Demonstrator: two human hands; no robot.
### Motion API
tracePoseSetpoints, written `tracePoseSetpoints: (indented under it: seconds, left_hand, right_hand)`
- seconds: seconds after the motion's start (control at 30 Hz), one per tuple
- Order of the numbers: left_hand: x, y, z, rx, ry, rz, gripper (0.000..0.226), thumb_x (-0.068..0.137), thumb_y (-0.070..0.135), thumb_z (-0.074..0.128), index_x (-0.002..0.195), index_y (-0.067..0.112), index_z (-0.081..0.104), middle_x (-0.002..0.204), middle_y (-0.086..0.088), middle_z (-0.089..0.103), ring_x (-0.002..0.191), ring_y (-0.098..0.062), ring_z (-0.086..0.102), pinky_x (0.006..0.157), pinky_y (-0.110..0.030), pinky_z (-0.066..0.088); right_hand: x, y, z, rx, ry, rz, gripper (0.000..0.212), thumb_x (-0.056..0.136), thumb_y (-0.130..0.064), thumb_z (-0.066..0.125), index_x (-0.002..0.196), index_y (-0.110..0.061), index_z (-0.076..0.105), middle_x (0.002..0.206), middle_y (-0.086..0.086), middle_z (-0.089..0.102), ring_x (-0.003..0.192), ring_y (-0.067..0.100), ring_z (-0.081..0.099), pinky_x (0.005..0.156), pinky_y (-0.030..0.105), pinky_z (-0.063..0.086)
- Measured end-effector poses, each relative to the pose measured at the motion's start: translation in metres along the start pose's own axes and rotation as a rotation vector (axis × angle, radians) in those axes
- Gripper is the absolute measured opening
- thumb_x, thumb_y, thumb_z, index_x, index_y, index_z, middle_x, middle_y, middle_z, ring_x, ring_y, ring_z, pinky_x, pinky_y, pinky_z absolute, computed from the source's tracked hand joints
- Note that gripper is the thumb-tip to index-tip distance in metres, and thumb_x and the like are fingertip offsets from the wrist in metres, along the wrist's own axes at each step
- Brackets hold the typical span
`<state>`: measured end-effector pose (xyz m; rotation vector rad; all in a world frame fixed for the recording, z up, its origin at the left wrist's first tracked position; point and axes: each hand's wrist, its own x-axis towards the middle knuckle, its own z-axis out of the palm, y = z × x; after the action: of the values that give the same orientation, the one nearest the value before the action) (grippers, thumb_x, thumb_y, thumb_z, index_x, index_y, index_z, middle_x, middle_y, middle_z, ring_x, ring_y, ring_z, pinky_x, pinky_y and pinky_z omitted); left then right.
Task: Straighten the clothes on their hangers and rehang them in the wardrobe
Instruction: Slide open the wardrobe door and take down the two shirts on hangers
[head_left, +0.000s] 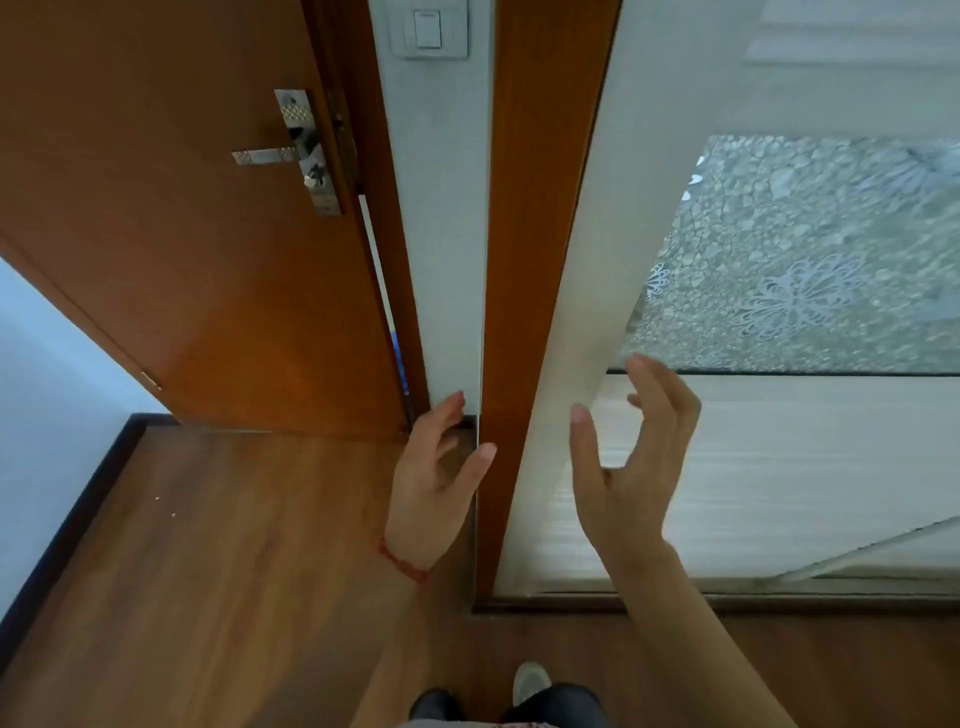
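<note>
Both hands, left hand (434, 483) and right hand (631, 457), hover empty with fingers spread at the wardrobe door (571, 312), centre frame; sliding it open likely comes next.

Home interior, wooden room door (171, 218), light switch (428, 29), frosted-glass wardrobe door (810, 249), wood floor (218, 571)
</note>
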<state>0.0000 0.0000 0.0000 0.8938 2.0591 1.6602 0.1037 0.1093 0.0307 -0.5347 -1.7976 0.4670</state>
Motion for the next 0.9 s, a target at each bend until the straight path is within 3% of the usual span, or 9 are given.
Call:
tracePoseSetpoints:
  seconds: [0.1,0.2,0.3,0.37,0.43,0.53,0.6,0.7,0.9]
  left_hand:
    - [0.014,0.026,0.007,0.077,0.05,0.12,0.065,0.061,0.082,0.044,0.117,0.052,0.03,0.131,0.019,0.04,0.124,-0.006,0.044,0.101,-0.024,0.04]
    - [0.02,0.034,0.014,0.132,0.051,0.185,0.067,0.069,0.061,0.057,0.125,0.042,0.027,0.135,0.009,0.042,0.126,-0.01,0.043,0.105,-0.031,0.041]
    - [0.025,0.029,0.022,0.141,0.081,0.19,0.078,0.065,0.061,0.062,0.129,0.036,0.025,0.133,0.005,0.043,0.124,-0.013,0.044,0.102,-0.031,0.042]
    - [0.028,0.028,0.026,0.162,0.119,0.167,0.081,0.067,0.052,0.063,0.135,0.023,0.03,0.13,0.0,0.048,0.117,-0.009,0.044,0.096,-0.019,0.043]
    - [0.03,0.027,0.028,0.202,0.135,0.17,0.086,0.069,0.061,0.059,0.135,0.011,0.035,0.127,-0.009,0.052,0.112,-0.008,0.045,0.088,-0.005,0.037]
    - [0.031,0.026,0.026,0.24,0.127,0.188,0.102,0.065,0.081,0.041,0.134,0.005,0.038,0.124,-0.013,0.055,0.109,-0.013,0.05,0.09,-0.018,0.04]
    - [0.031,0.025,0.026,0.281,0.14,0.18,0.096,0.067,0.071,0.051,0.135,0.006,0.037,0.125,-0.013,0.056,0.111,-0.022,0.055,0.091,-0.025,0.041]
    - [0.03,0.025,0.024,0.307,0.144,0.164,0.085,0.07,0.05,0.061,0.138,0.009,0.033,0.131,-0.011,0.053,0.116,-0.029,0.055,0.094,-0.026,0.038]
    - [0.027,0.028,0.022,0.246,0.112,0.146,0.082,0.07,0.048,0.059,0.14,0.015,0.03,0.134,-0.005,0.051,0.117,-0.025,0.055,0.097,-0.031,0.044]
  right_hand:
    - [0.023,0.001,0.013,-0.104,0.065,-0.07,0.057,0.08,-0.025,0.068,0.126,-0.011,0.037,0.126,0.012,0.036,0.123,0.013,0.037,0.101,0.013,0.032]
    - [0.03,0.006,0.022,-0.198,0.111,-0.104,0.061,0.08,-0.038,0.065,0.127,-0.014,0.036,0.122,0.009,0.035,0.11,0.025,0.043,0.09,0.024,0.043]
    - [0.033,0.007,0.021,-0.274,0.124,-0.128,0.07,0.075,-0.04,0.067,0.13,-0.016,0.03,0.119,0.008,0.036,0.104,0.024,0.044,0.083,0.031,0.047]
    - [0.038,0.005,0.021,-0.303,0.115,-0.151,0.071,0.071,-0.035,0.068,0.13,-0.016,0.032,0.116,0.008,0.036,0.1,0.023,0.043,0.077,0.036,0.051]
    - [0.039,0.002,0.02,-0.328,0.102,-0.174,0.071,0.067,-0.03,0.07,0.128,-0.015,0.035,0.112,0.008,0.036,0.097,0.023,0.042,0.073,0.04,0.053]
    - [0.039,0.004,0.019,-0.36,0.089,-0.15,0.074,0.067,-0.032,0.071,0.129,-0.015,0.035,0.111,0.008,0.035,0.098,0.022,0.041,0.078,0.039,0.049]
    - [0.038,0.007,0.017,-0.38,0.085,-0.113,0.072,0.069,-0.034,0.069,0.129,-0.014,0.035,0.112,0.008,0.036,0.099,0.022,0.042,0.079,0.039,0.046]
    - [0.036,0.014,0.01,-0.43,0.093,-0.084,0.069,0.071,-0.034,0.067,0.129,-0.014,0.035,0.114,0.009,0.036,0.099,0.022,0.042,0.079,0.036,0.045]
    - [0.04,0.037,-0.019,-0.487,0.121,0.02,0.063,0.076,-0.03,0.061,0.131,-0.012,0.035,0.115,0.024,0.05,0.101,0.026,0.043,0.075,0.042,0.045]
